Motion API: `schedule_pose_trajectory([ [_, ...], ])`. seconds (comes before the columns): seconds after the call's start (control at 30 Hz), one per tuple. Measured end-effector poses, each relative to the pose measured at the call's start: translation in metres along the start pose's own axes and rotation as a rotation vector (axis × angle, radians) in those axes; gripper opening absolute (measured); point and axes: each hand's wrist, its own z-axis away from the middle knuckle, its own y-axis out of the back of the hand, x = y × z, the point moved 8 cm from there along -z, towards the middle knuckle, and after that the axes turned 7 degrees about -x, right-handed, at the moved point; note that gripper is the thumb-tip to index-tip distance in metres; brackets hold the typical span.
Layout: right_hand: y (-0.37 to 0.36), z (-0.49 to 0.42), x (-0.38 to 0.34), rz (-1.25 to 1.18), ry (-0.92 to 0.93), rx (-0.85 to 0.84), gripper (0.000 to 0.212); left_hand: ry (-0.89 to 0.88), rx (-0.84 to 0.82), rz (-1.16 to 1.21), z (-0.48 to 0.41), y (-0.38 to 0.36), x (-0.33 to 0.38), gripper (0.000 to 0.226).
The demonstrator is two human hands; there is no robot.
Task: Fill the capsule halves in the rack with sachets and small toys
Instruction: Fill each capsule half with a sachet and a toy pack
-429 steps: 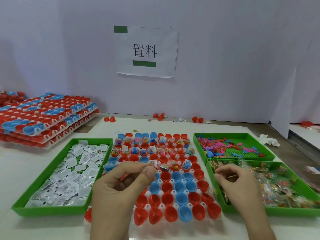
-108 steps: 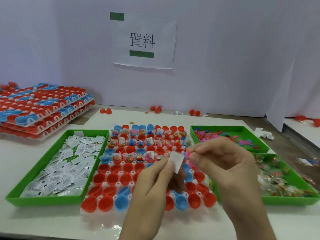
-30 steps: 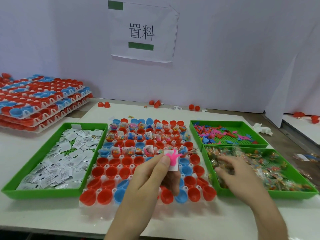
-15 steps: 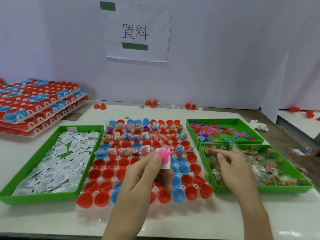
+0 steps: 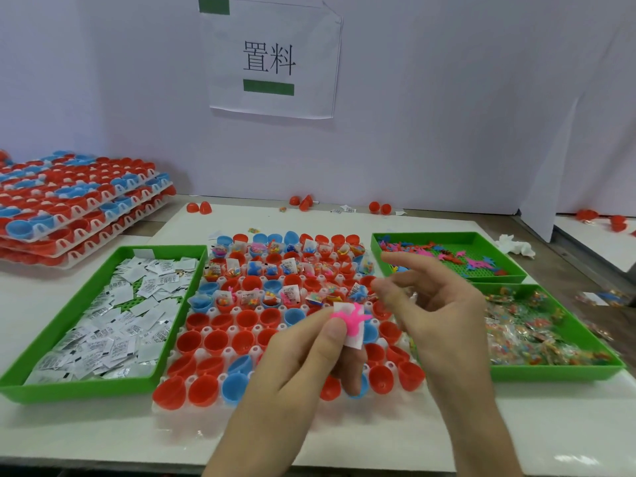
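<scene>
- Pinching a white sachet [image 5: 352,341] and a pink toy [image 5: 351,320] together, the left hand [image 5: 303,359] hovers above the rack [image 5: 179,413].
- The right hand [image 5: 444,315] hangs just beside it, fingers loosely spread (too blurred to tell whether it holds anything).
- In the rack, the far capsule halves [image 5: 289,270] hold sachets and toys; the near ones stand bare.
- A green sachet tray [image 5: 86,390] lies to the left.

A paper sign [image 5: 272,60] with black characters and two green bars hangs on the pale wall [image 5: 464,98]; spare stacked racks [image 5: 79,208] sit far left; a crumpled tissue [image 5: 514,245] lies at the right of the white table [image 5: 344,438].
</scene>
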Motion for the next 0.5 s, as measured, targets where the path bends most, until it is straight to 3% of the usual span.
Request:
schedule_pose_trajectory([
  [0.1,-0.022,0.004,-0.005,-0.086,-0.035,-0.066,0.026,-0.030,-0.053,-0.078,0.002,-0.006,0.004,0.034],
  [0.2,-0.035,0.007,-0.009,-0.148,-0.039,-0.179,0.016,-0.025,-0.006,-0.150,0.001,-0.002,0.002,0.028],
  [0.4,-0.044,0.010,-0.017,-0.110,-0.049,-0.323,0.032,-0.015,0.072,-0.214,0.002,0.006,-0.002,0.029],
  [0.5,-0.047,0.011,-0.021,-0.012,-0.032,-0.376,0.022,-0.004,0.111,-0.305,0.003,0.012,-0.005,0.033],
])
